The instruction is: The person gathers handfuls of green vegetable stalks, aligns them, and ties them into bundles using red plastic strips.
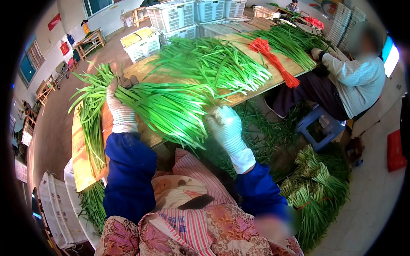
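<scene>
My left hand (118, 98), in a striped white glove with dark fingertips, is closed round a bunch of garlic chives (171, 109) at the left of the table. The leaf tips fan out to the left; the pale cut ends point right, over the front edge. My right hand (225, 127), gloved too, is curled shut just beside those cut ends. Whatever its fingers hold, if anything, is hidden. Behind lies a larger heap of loose garlic chives (213, 62) on the wooden table (147, 70). Another bunch (92, 136) droops along the left end.
Red ties (273, 62) lie on the table. To the right a co-worker (354, 81) sits by more chives (290, 45). A blue stool (320, 126) and tied bundles (314, 192) stand right of me. White and blue crates (173, 17) are stacked behind the table.
</scene>
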`<move>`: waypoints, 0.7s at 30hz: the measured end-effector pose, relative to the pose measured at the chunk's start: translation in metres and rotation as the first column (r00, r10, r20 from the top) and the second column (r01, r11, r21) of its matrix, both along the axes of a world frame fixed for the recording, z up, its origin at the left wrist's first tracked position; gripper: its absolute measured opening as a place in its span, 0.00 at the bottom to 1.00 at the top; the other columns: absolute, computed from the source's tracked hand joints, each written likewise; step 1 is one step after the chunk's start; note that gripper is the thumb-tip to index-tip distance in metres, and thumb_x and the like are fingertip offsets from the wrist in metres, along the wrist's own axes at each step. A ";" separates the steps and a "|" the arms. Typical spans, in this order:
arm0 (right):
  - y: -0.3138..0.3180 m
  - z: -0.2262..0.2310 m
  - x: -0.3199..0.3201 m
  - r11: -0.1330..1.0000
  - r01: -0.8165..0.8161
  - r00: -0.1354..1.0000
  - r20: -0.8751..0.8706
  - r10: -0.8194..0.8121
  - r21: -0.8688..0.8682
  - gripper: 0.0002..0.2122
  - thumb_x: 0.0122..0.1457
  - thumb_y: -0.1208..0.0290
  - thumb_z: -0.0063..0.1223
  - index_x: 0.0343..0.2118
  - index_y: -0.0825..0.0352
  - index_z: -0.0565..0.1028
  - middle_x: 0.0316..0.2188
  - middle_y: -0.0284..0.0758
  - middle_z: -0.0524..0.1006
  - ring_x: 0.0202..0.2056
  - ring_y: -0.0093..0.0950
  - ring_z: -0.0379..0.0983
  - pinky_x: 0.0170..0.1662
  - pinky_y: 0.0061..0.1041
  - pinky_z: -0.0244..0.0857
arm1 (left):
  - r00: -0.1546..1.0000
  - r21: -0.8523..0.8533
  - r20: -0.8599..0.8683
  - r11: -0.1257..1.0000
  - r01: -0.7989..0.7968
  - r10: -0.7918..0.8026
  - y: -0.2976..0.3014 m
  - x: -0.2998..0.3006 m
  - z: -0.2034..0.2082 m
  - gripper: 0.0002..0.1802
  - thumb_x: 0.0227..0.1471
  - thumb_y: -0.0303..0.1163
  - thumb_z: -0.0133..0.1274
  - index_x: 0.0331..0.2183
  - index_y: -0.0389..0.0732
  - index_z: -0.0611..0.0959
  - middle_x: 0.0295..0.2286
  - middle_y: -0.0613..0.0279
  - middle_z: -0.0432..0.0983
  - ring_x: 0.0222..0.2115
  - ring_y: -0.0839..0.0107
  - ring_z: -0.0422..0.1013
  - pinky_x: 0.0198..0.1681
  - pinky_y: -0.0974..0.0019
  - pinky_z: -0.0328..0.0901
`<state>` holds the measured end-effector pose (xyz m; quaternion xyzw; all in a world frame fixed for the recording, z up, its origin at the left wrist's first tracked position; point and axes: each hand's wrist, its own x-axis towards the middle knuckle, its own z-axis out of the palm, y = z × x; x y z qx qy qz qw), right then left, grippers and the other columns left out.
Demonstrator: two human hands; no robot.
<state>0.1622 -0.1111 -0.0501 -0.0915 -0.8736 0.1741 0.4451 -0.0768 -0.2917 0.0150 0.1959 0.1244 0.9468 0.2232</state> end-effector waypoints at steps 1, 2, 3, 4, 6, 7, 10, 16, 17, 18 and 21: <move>0.002 -0.005 -0.001 0.999 0.044 0.998 0.047 -0.044 -0.004 0.09 0.47 0.69 0.57 0.33 0.59 0.75 0.25 0.36 0.73 0.28 0.37 0.70 0.30 0.34 0.65 | 0.999 -0.020 0.008 0.999 -0.031 0.031 0.001 0.004 0.003 0.11 0.50 0.30 0.52 0.34 0.31 0.78 0.18 0.64 0.70 0.23 0.71 0.67 0.43 0.62 0.66; 0.005 -0.011 0.002 0.997 0.071 0.996 0.046 -0.070 -0.011 0.08 0.47 0.68 0.56 0.31 0.60 0.75 0.25 0.36 0.73 0.28 0.37 0.71 0.30 0.34 0.65 | 0.998 -0.040 0.016 0.997 -0.061 0.062 0.002 0.007 0.005 0.12 0.50 0.30 0.52 0.34 0.32 0.78 0.18 0.65 0.70 0.23 0.71 0.67 0.43 0.62 0.66; 0.007 -0.019 0.009 0.996 0.086 0.995 0.047 -0.085 -0.020 0.07 0.48 0.67 0.55 0.30 0.60 0.75 0.25 0.37 0.73 0.28 0.37 0.71 0.31 0.34 0.66 | 0.996 -0.045 0.040 0.996 -0.083 0.085 -0.003 0.004 0.003 0.12 0.50 0.31 0.52 0.35 0.32 0.78 0.19 0.64 0.70 0.23 0.70 0.68 0.43 0.61 0.66; 0.011 -0.025 0.018 0.994 0.108 0.993 0.051 -0.107 -0.029 0.06 0.49 0.67 0.55 0.29 0.61 0.76 0.25 0.37 0.74 0.28 0.38 0.72 0.31 0.35 0.67 | 0.992 -0.051 0.067 0.994 -0.099 0.102 -0.006 -0.002 0.002 0.12 0.50 0.31 0.52 0.35 0.32 0.78 0.19 0.64 0.71 0.23 0.70 0.68 0.43 0.61 0.66; 0.025 -0.032 0.048 0.941 0.337 0.687 0.675 -0.270 0.033 0.06 0.47 0.70 0.54 0.29 0.63 0.76 0.22 0.41 0.73 0.26 0.41 0.72 0.30 0.39 0.66 | 0.990 -0.066 0.092 0.992 -0.104 0.110 -0.010 -0.007 -0.005 0.13 0.50 0.32 0.52 0.35 0.33 0.78 0.20 0.63 0.71 0.24 0.69 0.68 0.43 0.61 0.66; 0.033 -0.049 0.062 0.937 0.342 0.694 0.651 -0.307 0.077 0.07 0.48 0.69 0.53 0.30 0.62 0.76 0.22 0.41 0.73 0.27 0.41 0.72 0.31 0.39 0.66 | 0.991 -0.072 0.083 0.993 -0.098 0.104 -0.010 -0.007 -0.004 0.13 0.50 0.32 0.51 0.35 0.33 0.78 0.20 0.62 0.72 0.24 0.68 0.68 0.43 0.60 0.66; 0.024 -0.041 0.057 0.978 0.209 0.879 0.438 -0.187 -0.001 0.08 0.50 0.67 0.52 0.34 0.57 0.77 0.24 0.36 0.74 0.28 0.37 0.73 0.30 0.34 0.68 | 0.998 -0.079 0.020 0.995 -0.053 0.055 -0.018 -0.020 -0.013 0.12 0.49 0.32 0.52 0.35 0.33 0.78 0.21 0.59 0.72 0.27 0.64 0.69 0.44 0.58 0.65; -0.018 0.009 0.011 0.964 -0.234 0.963 0.105 0.247 -0.124 0.21 0.40 0.69 0.61 0.43 0.56 0.74 0.28 0.37 0.72 0.32 0.38 0.70 0.34 0.34 0.65 | 0.978 -0.105 0.157 0.987 -0.121 0.136 -0.006 -0.013 -0.004 0.10 0.47 0.31 0.55 0.31 0.34 0.78 0.20 0.57 0.72 0.24 0.63 0.68 0.44 0.54 0.66; -0.023 0.010 0.004 0.961 -0.251 0.965 0.043 0.257 -0.118 0.19 0.41 0.70 0.61 0.41 0.58 0.75 0.28 0.38 0.72 0.32 0.38 0.70 0.34 0.33 0.65 | 0.972 -0.171 0.141 0.972 -0.162 0.187 -0.005 -0.002 -0.002 0.10 0.47 0.30 0.54 0.31 0.33 0.78 0.19 0.57 0.72 0.23 0.63 0.68 0.45 0.53 0.66; -0.028 0.012 -0.001 0.958 -0.264 0.964 -0.021 0.264 -0.110 0.17 0.42 0.71 0.61 0.39 0.60 0.75 0.28 0.38 0.73 0.32 0.38 0.71 0.35 0.32 0.65 | 0.971 -0.159 0.155 0.975 -0.158 0.183 -0.006 -0.004 -0.004 0.10 0.47 0.30 0.54 0.30 0.33 0.78 0.19 0.57 0.72 0.23 0.63 0.68 0.45 0.53 0.66; -0.033 -0.004 -0.013 0.789 -0.372 0.922 -0.094 0.376 -0.488 0.10 0.46 0.73 0.59 0.34 0.64 0.76 0.26 0.39 0.73 0.30 0.39 0.71 0.35 0.31 0.66 | 0.959 -0.125 0.211 0.979 -0.164 0.188 -0.004 -0.003 -0.005 0.08 0.48 0.28 0.53 0.30 0.33 0.77 0.19 0.59 0.71 0.21 0.64 0.67 0.47 0.52 0.65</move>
